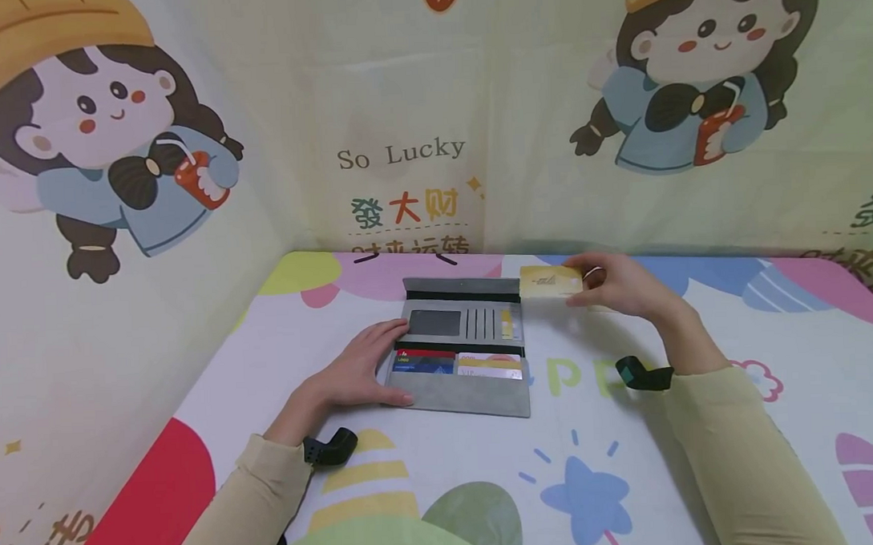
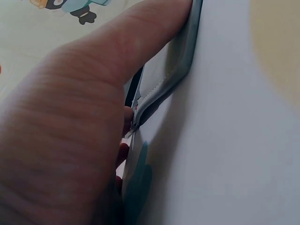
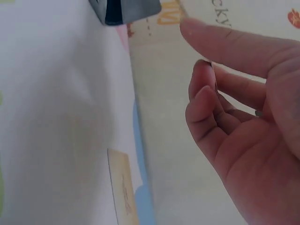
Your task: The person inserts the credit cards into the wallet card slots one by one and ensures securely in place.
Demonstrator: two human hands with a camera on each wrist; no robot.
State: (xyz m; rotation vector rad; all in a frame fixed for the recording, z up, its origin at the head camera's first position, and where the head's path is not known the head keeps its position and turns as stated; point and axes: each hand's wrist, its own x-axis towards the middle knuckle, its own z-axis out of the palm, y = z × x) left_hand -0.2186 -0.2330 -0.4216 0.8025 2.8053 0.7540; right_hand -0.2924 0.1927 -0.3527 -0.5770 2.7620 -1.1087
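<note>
An opened grey wallet (image 1: 455, 398) lies flat, with a blue-and-red card (image 1: 424, 363) and a white-and-yellow card (image 1: 489, 367) in its lower pockets. My left hand (image 1: 360, 365) rests along its left edge, fingers and thumb spread apart. In the left wrist view the thumb (image 2: 140, 35) lies across the wallet's rim (image 2: 180, 70). At the wallet's upper right, my right hand (image 1: 621, 284) pinches the right end of a gold card (image 1: 550, 281). Its thumb and curled fingers show in the right wrist view, where the pinched card is largely hidden.
Another tan card (image 3: 123, 187) lies on the patterned tabletop in the right wrist view. A cartoon-printed cloth wall (image 1: 401, 89) rises behind the table and on the left. Each wrist wears a black strap-on device, such as the one on the right wrist (image 1: 645, 375).
</note>
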